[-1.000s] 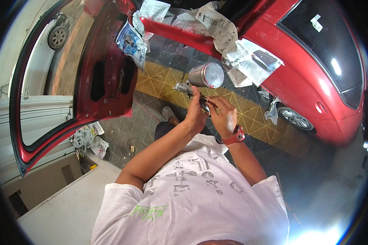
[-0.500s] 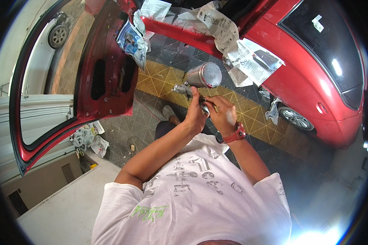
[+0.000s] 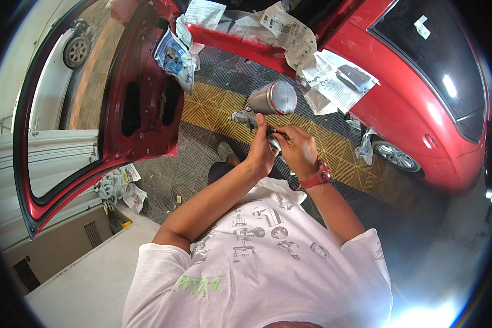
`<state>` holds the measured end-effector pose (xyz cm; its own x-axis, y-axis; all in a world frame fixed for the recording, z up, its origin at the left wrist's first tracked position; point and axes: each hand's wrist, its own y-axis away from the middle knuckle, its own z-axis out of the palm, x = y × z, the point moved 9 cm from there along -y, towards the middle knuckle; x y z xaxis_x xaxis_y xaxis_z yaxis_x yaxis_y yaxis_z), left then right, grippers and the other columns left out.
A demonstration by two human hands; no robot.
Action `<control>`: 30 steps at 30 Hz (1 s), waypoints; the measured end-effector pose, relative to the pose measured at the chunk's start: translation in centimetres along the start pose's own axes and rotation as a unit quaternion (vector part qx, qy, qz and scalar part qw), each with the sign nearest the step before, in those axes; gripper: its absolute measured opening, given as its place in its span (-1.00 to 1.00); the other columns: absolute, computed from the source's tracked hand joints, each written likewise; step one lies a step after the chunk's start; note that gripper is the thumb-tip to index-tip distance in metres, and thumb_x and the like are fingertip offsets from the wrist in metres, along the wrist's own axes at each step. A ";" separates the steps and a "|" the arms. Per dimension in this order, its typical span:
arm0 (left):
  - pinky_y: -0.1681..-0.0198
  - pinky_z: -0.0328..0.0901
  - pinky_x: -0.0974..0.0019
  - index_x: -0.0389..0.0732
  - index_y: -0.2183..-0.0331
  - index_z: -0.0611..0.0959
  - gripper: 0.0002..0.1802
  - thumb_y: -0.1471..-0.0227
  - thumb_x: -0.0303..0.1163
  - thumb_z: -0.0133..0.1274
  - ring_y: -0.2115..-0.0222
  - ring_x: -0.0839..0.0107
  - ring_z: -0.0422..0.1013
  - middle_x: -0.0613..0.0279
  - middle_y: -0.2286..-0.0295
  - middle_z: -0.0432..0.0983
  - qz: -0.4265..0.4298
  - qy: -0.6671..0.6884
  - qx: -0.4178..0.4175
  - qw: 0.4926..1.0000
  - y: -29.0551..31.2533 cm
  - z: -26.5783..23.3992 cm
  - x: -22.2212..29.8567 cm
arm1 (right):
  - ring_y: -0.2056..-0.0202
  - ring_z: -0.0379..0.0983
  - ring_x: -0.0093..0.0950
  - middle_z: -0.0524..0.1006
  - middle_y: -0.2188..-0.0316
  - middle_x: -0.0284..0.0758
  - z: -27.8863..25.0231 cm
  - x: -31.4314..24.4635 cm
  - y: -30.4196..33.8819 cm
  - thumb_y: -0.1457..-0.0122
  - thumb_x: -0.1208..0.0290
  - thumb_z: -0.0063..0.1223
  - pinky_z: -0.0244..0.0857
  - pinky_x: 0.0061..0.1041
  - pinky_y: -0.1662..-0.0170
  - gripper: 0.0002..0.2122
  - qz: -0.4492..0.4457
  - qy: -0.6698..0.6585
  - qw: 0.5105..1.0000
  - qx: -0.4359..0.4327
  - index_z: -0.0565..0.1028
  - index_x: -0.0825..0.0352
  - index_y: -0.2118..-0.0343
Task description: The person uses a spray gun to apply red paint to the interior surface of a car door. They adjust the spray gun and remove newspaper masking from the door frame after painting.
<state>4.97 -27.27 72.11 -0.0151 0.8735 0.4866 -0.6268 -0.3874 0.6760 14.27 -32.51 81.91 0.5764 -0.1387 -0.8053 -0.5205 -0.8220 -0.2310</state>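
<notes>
Over the yellow floor (image 3: 205,106), the left hand (image 3: 263,152) is wrapped round a spray gun (image 3: 245,117); the right hand (image 3: 300,152) pinches its near end. A silver cup (image 3: 261,99) sits just beyond.

The left hand (image 3: 263,153) hides part of the tool (image 3: 245,117); what the right hand (image 3: 300,152) fingers there is too small to tell. Beyond both hands, the upper edge cuts off the car (image 3: 415,115) and door (image 3: 161,134). Nearer than the hands, the shirt (image 3: 281,268) hides most of the legs (image 3: 220,174).
</notes>
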 end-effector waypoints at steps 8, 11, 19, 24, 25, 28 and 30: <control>-0.44 -0.08 -0.15 0.00 -0.40 0.24 0.04 -0.22 0.58 -0.17 -0.27 0.48 0.23 0.41 -0.23 0.33 0.009 0.030 0.000 1.000 -0.5 0.0 -0.7 | 0.32 0.69 -0.16 0.71 0.29 -0.15 0.1 0.7 0.0 -0.23 0.49 0.32 0.53 -0.28 0.27 -0.85 0.011 0.004 1.000 0.008 0.66 0.40 0.18; -0.40 0.00 -0.11 0.02 -0.34 0.31 -0.04 -0.25 0.56 -0.19 -0.21 0.49 0.28 0.43 -0.16 0.38 0.011 0.030 0.010 0.999 -0.8 -0.2 -0.6 | 0.30 0.71 -0.21 0.73 0.27 -0.17 0.2 1.1 0.6 -0.22 0.51 0.33 0.54 -0.32 0.25 -0.85 0.032 -0.010 0.999 0.019 0.67 0.40 0.18; -0.29 0.14 -0.05 0.05 -0.30 0.36 -0.10 -0.28 0.54 -0.21 -0.10 0.53 0.34 0.45 -0.08 0.45 0.003 0.004 -0.003 1.000 -1.2 -0.8 -0.3 | 0.28 0.70 -0.22 0.72 0.26 -0.19 0.0 0.6 0.7 -0.18 0.55 0.35 0.54 -0.34 0.22 -0.84 0.014 -0.014 0.999 0.033 0.68 0.37 0.18; -0.30 0.13 -0.04 0.03 -0.31 0.36 -0.07 -0.26 0.56 -0.20 -0.08 0.57 0.34 0.45 -0.08 0.44 0.020 -0.007 -0.001 1.000 -0.8 0.1 0.0 | 0.28 0.69 -0.21 0.71 0.26 -0.19 -0.3 0.5 0.8 -0.17 0.56 0.36 0.53 -0.33 0.22 -0.83 0.013 -0.026 0.998 0.052 0.68 0.36 0.17; -0.30 0.13 -0.03 0.02 -0.31 0.36 -0.06 -0.25 0.56 -0.20 -0.07 0.58 0.34 0.45 -0.09 0.43 0.021 -0.009 -0.004 1.000 -0.8 0.0 0.0 | 0.28 0.69 -0.20 0.71 0.27 -0.19 -0.3 0.4 0.7 -0.17 0.56 0.35 0.53 -0.33 0.22 -0.83 0.011 -0.028 0.998 0.052 0.68 0.36 0.17; -0.32 0.11 -0.02 0.00 -0.32 0.35 -0.03 -0.24 0.57 -0.19 -0.07 0.59 0.33 0.45 -0.12 0.41 0.021 -0.016 0.004 1.000 -0.7 -0.2 -0.1 | 0.28 0.69 -0.20 0.71 0.26 -0.18 -0.2 0.3 0.6 -0.18 0.55 0.34 0.53 -0.32 0.22 -0.82 0.010 -0.009 0.999 0.041 0.67 0.37 0.15; -0.33 0.10 -0.01 -0.01 -0.33 0.35 -0.02 -0.23 0.57 -0.18 -0.06 0.59 0.32 0.46 -0.12 0.40 0.018 -0.017 0.011 1.000 -0.6 -0.2 -0.2 | 0.29 0.69 -0.20 0.71 0.27 -0.18 -0.2 0.3 0.6 -0.19 0.54 0.34 0.53 -0.32 0.23 -0.83 0.007 -0.005 0.999 0.042 0.67 0.37 0.15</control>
<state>5.16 -27.17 71.52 -0.0103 0.8485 0.5291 -0.6091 -0.4249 0.6697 14.28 -33.22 81.63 0.5625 -0.1427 -0.8144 -0.5795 -0.7706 -0.2652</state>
